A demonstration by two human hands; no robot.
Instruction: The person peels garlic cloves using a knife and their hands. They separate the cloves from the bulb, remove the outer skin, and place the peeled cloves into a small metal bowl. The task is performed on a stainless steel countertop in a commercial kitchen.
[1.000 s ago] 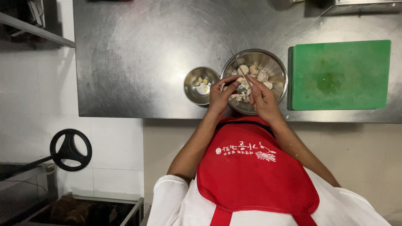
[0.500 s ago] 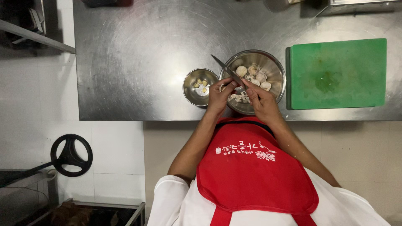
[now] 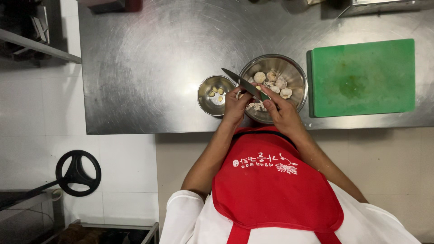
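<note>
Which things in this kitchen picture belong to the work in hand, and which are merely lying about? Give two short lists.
In use: knife in the right hand; left hand holding a small pale piece; large steel bowl of garlic bulbs; small steel bowl of peeled cloves.

Lying about: green cutting board; black wheel by the wall.

Two steel bowls, one knife, one green board.

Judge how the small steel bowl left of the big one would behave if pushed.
The small steel bowl holds only a few peeled cloves, so it is probably light. On the smooth steel counter it would likely slide easily. Its rounded base might let it rock.
</note>
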